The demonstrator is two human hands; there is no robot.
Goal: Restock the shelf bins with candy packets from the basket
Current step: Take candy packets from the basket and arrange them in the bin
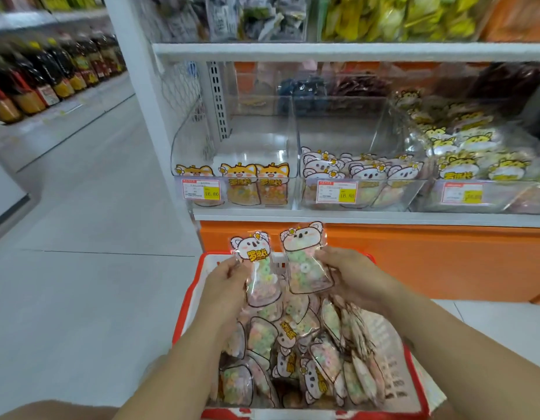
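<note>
Two koala packets (305,262), left hand (225,283) pinching one, right hand (350,277) gripping other, over red basket (184,307), pale tiled floor (90,283)

Dark bottles (50,74) with yellow labels stand in rows left of the white shelf post (144,86), across the grey tiled floor (81,237).
</note>
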